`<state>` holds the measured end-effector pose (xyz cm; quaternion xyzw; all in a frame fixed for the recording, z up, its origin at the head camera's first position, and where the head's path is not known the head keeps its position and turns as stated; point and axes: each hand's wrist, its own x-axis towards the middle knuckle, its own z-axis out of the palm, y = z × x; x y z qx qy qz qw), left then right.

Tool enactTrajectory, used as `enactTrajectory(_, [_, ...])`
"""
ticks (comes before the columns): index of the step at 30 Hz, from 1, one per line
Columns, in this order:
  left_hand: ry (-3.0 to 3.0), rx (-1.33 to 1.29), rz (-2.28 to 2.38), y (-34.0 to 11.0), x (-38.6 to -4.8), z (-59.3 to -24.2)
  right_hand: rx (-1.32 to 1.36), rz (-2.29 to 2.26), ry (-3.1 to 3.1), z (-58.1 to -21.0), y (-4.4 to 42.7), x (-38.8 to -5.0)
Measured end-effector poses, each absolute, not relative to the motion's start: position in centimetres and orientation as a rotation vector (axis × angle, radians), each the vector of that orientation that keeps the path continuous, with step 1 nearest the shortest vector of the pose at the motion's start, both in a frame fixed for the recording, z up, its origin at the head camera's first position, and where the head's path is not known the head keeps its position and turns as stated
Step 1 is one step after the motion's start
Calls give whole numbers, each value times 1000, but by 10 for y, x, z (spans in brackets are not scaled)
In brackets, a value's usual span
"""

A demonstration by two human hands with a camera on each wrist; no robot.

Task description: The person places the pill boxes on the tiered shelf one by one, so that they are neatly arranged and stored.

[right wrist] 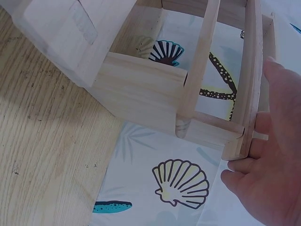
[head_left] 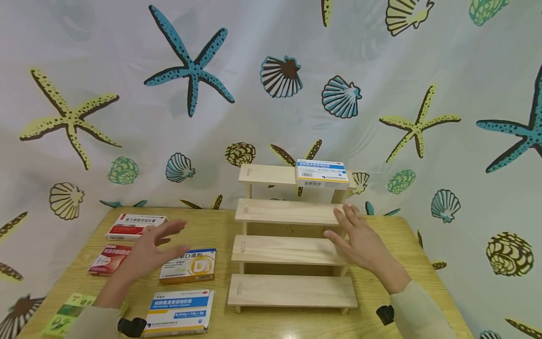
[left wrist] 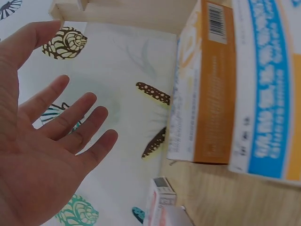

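A stepped wooden rack (head_left: 292, 291) with several tiers stands on the table, and a blue-and-white medicine box (head_left: 322, 173) lies at the right end of its top tier. My right hand (head_left: 367, 242) is at the rack's right side, fingers extended by the upper tiers; whether it touches the wood I cannot tell. In the right wrist view the fingertips (right wrist: 242, 165) are beside the rack's end. My left hand (head_left: 146, 256) hovers with spread fingers and nothing in it, near an orange-and-white vitamin D box (head_left: 190, 267). Its bare palm (left wrist: 42, 174) shows in the left wrist view.
On the table's left lie another blue-and-white box (head_left: 179, 310), a red-and-white box (head_left: 131, 227), a red box (head_left: 107, 260) and a green box (head_left: 69, 313), partly covered by my sleeve. A patterned cloth (head_left: 254, 117) hangs behind the wooden table (head_left: 216, 325).
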<state>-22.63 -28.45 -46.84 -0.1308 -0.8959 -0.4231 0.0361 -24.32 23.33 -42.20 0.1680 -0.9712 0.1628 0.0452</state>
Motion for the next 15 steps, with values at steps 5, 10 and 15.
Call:
enactTrajectory(5, [-2787, -362, -1336, -291, -221, -483, 523, 505, -2961, -422, 233, -244])
enactTrajectory(10, [-2807, -366, -1280, -295, -217, -494, 520, 509, -2957, -423, 233, -244])
enactTrajectory(15, [-2870, -316, -1230, -297, -212, -505, 514, 504, -2962, -422, 233, -244])
